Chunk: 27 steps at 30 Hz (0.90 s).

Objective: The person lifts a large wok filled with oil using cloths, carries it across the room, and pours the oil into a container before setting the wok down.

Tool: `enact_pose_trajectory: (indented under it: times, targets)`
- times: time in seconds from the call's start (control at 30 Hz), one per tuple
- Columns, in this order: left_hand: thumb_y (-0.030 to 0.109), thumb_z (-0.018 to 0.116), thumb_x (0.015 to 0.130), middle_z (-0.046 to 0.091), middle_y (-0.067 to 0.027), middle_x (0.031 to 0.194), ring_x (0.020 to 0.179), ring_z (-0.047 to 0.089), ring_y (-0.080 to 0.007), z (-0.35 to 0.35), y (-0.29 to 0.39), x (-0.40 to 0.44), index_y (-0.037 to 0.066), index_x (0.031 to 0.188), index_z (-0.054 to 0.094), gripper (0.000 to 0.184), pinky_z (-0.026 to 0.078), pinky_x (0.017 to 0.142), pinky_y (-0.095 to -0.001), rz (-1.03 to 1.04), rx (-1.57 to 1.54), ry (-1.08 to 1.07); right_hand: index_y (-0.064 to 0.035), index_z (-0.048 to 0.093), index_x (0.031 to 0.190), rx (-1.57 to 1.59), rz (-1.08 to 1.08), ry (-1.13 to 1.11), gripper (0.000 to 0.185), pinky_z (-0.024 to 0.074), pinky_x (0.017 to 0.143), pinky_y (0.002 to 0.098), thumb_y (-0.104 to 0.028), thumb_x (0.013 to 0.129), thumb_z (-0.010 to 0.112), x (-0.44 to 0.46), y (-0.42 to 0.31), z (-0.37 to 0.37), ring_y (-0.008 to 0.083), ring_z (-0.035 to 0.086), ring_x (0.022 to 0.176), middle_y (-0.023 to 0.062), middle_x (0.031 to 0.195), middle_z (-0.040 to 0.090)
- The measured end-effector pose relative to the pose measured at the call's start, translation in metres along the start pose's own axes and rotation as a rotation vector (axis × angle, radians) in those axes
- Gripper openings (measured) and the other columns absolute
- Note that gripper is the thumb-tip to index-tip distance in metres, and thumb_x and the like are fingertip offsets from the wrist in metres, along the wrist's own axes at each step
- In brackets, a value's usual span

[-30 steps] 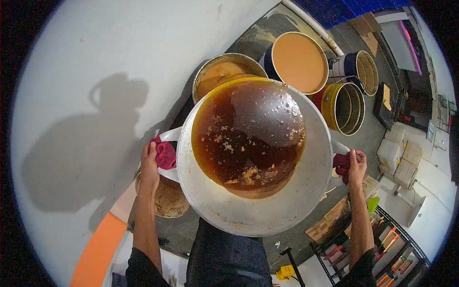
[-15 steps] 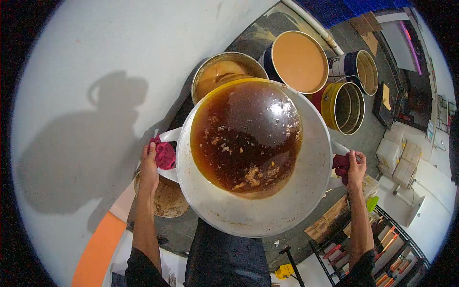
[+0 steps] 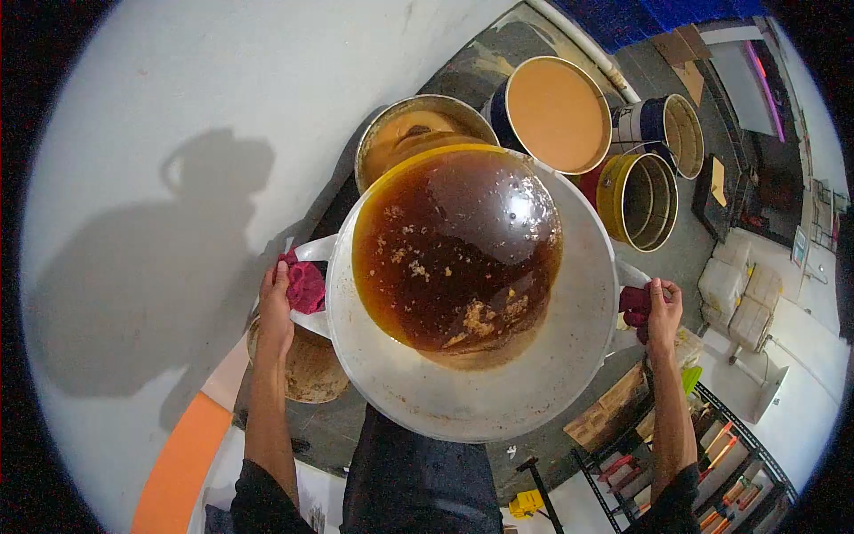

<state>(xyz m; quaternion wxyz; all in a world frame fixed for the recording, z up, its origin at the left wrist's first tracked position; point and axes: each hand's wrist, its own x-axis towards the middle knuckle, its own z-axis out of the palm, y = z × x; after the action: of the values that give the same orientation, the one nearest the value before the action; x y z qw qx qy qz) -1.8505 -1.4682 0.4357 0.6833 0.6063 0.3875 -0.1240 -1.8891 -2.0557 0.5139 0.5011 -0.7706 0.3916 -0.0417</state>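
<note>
A large aluminium pot [image 3: 578, 356] is tilted away from me, with dark brown, glossy liquid [image 3: 454, 249] and pale crumbly bits near its far lip. My left hand [image 3: 277, 303] is closed around its left handle through a dark red cloth [image 3: 305, 287]. On the other side, my right hand [image 3: 664, 311] grips the right handle through a second dark red cloth [image 3: 635, 304]. Beyond the far rim, liquid runs over the lip into a round metal vessel [image 3: 366, 147] holding light brown liquid. The pot hides the vessel's near part.
A bucket of tan liquid [image 3: 558, 116] stands at the back, beside a yellow-rimmed bucket [image 3: 608, 200] and a dark blue bucket [image 3: 652, 125]. A white wall [image 3: 178, 80] runs along my left. Under the left handle sits a stained round container [image 3: 311, 369]. A shelf rack [image 3: 703, 454] is at lower right.
The pot stays tilted and almost in place, held by both hands. Floating bits have shifted slightly in the brown liquid, and a dark patch shows in the vessel beyond.
</note>
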Motion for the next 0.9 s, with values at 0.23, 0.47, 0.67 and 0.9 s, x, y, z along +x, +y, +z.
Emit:
enact_pose_trajectory:
  times: [0.23, 0.47, 0.67, 0.9]
  targets:
    - [0.038, 0.048, 0.096, 0.051, -0.0119, 0.126, 0.115, 0.05, -0.0187, -0.011, -0.017, 0.014, 0.0, 0.131, 0.041, 0.052, 0.039, 0.1, -0.0337, 0.005, 0.013, -0.024, -0.0039, 0.046, 0.104, -0.011, 0.009, -0.002, 0.03, 0.0516, 0.045, 0.0318, -0.027, 0.091, 0.061, 0.007, 0.008, -0.002, 0.0175, 0.061, 0.06, 0.0097, 0.087, 0.062]
    - [0.042, 0.048, 0.096, 0.045, -0.015, 0.131, 0.121, 0.044, -0.0218, -0.014, -0.026, 0.019, -0.003, 0.132, 0.039, 0.059, 0.034, 0.103, -0.0343, 0.013, 0.001, -0.06, -0.001, 0.048, 0.104, -0.057, -0.021, 0.001, 0.034, 0.0518, 0.051, 0.0306, -0.029, 0.091, 0.062, 0.012, 0.011, -0.002, 0.0171, 0.061, 0.066, 0.0101, 0.088, 0.063]
    - [0.042, 0.048, 0.095, 0.045, -0.0163, 0.132, 0.121, 0.043, -0.0214, -0.018, -0.036, 0.029, -0.006, 0.133, 0.036, 0.063, 0.033, 0.104, -0.0339, 0.014, 0.009, -0.046, -0.0014, 0.051, 0.103, -0.163, -0.067, 0.027, 0.033, 0.0515, 0.056, 0.0298, -0.029, 0.09, 0.062, 0.018, 0.015, -0.004, 0.0161, 0.061, 0.068, 0.0092, 0.087, 0.063]
    - [0.039, 0.047, 0.096, 0.048, -0.0158, 0.129, 0.117, 0.048, -0.0197, -0.002, -0.017, 0.014, -0.007, 0.132, 0.038, 0.059, 0.036, 0.102, -0.0327, -0.029, -0.046, -0.073, -0.0026, 0.049, 0.104, -0.204, -0.066, 0.01, 0.035, 0.052, 0.053, 0.0278, -0.032, 0.091, 0.062, 0.013, 0.005, 0.002, 0.0128, 0.06, 0.068, 0.0068, 0.087, 0.06]
